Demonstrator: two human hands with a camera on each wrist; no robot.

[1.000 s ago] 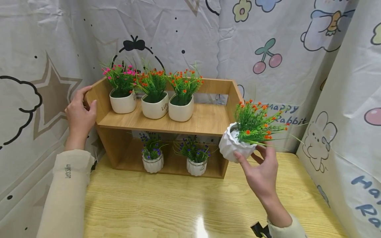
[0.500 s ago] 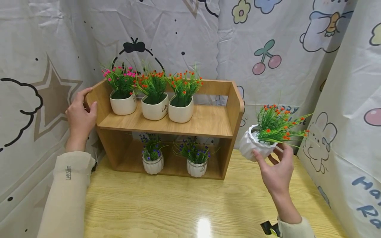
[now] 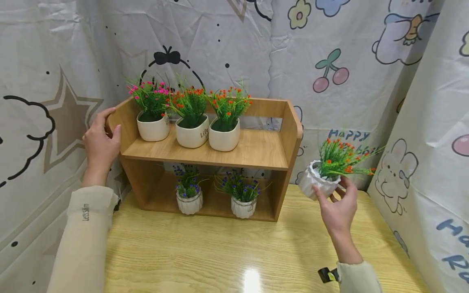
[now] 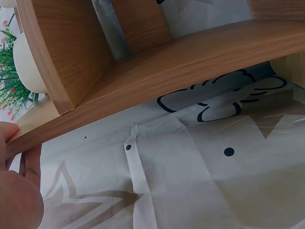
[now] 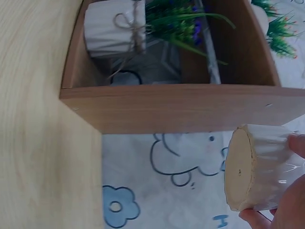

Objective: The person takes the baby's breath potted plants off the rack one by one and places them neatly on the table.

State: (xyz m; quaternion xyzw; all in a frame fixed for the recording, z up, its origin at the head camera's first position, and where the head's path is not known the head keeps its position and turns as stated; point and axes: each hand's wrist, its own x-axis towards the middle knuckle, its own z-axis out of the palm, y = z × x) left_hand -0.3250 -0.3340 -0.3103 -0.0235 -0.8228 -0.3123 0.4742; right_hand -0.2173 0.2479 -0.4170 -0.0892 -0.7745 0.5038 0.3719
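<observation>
My right hand holds a white ribbed flowerpot with an orange-flowered artificial plant, thumb in front and fingers behind. The pot is tilted, off the right end of a two-tier wooden shelf. In the right wrist view its tan base faces the camera. My left hand grips the upper edge of the shelf's left side panel, with the thumb inside. The left wrist view shows its fingers around the board's edge.
On the upper tier stand a pink-flowered pot and two orange-flowered pots, in cream. Below are two white pots with purple flowers, tied with twine. A yellow wood-grain table carries the shelf; printed cloth hangs behind and at both sides.
My right hand has carried the orange-flowered pot rightward, away from the shelf's right end, then slightly lower. The left hand has stayed on the side panel.
</observation>
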